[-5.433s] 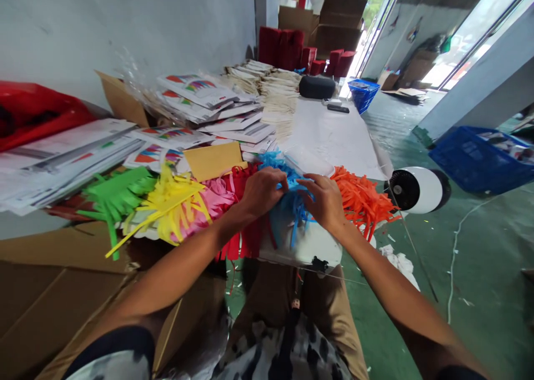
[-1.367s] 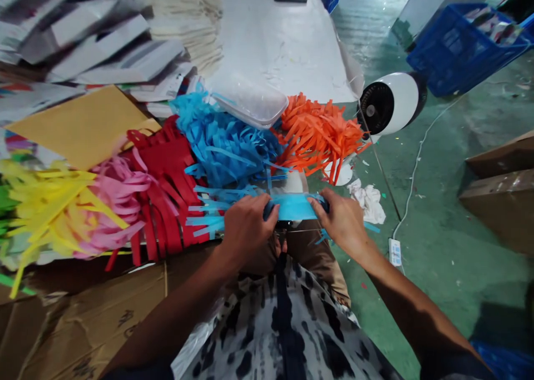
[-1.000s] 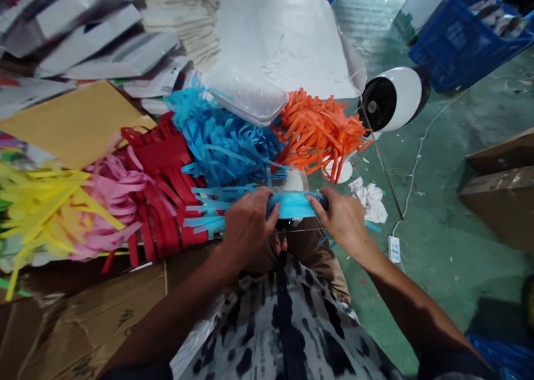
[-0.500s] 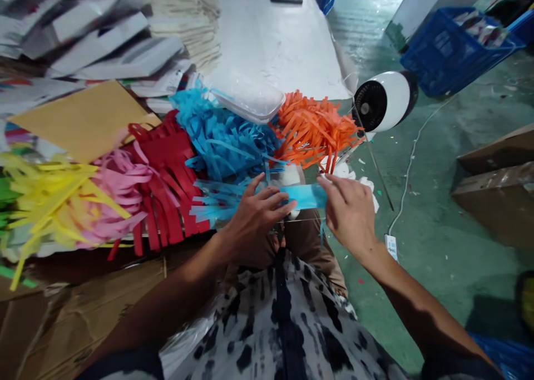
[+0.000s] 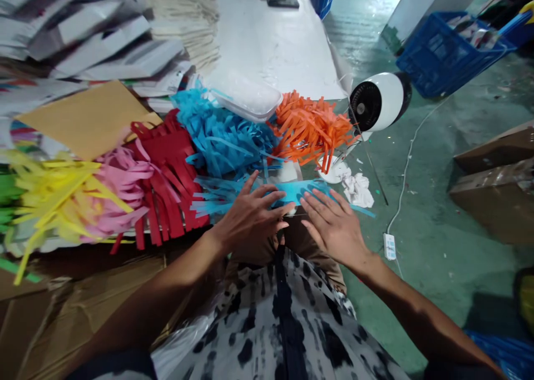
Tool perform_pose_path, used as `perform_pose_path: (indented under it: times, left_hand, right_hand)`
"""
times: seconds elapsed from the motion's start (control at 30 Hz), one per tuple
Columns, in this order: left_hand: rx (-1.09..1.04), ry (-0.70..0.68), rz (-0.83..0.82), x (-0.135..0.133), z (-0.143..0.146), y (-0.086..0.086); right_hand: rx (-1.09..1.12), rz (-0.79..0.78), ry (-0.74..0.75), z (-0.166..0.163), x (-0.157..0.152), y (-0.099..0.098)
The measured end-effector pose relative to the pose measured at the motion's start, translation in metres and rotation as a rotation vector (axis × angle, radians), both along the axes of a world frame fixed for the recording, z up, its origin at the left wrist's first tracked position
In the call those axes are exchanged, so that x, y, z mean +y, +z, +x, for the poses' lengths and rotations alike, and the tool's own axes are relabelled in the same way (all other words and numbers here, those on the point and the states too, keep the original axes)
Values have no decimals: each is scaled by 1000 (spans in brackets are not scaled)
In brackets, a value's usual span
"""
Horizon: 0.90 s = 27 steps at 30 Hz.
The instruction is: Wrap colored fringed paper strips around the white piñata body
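So the blue fringed strip [image 5: 295,188] runs roughly 9-to-3, about 2 o'clock from the left hand [image 5: 251,212], 11 from the right hand [image 5: 337,227]; both lie fingers-out on it, unclenched, neither nearer.

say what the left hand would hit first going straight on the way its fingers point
Probably the right hand, just ahead of the left hand along the blue paper; depth is hard to judge.
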<state>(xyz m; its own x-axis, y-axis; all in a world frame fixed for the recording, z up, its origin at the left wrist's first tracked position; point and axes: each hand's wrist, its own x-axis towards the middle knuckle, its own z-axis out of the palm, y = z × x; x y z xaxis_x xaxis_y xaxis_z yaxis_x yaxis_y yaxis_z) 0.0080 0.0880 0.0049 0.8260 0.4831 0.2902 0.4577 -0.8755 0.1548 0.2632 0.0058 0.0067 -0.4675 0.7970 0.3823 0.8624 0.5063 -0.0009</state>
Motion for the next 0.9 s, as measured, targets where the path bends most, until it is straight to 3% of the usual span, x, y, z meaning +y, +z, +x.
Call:
perform_pose_path:
  times: [0.1, 0.23, 0.3, 0.37, 0.43, 0.47, 0.57, 0.67, 0.77, 0.9]
  left_hand:
    - [-47, 13, 17, -1, -13, -3]
    - [-127, 99, 8, -1, -61, 6]
    - [-169, 184, -44, -1, -83, 17]
    - [-227, 344, 5, -3, -89, 27]
    - [-275, 422, 128, -10, -77, 32]
    - [-276, 389, 173, -15, -64, 32]
    - [-177, 101, 135, -29, -17, 18]
    - [-117, 71, 77, -34, 13, -6]
    - [-158, 97, 70, -30, 16, -21]
    - [-231, 175, -27, -24, 8, -15]
  right_hand:
    - [18, -24, -8, -9, 8, -10]
    - [79, -14, 27, -2, 14, -15]
    - [110, -1, 45, 1, 14, -14]
    - [137, 14, 58, 1, 13, -14]
    - [147, 19, 71, -1, 11, -16]
    - [145, 18, 73, -1, 9, -18]
    - [123, 9, 71, 2, 4, -24]
    - [129, 6, 101, 10, 4, -26]
    - [220, -40, 128, 17, 8, -21]
    - [337, -187, -9, 21, 16, -9]
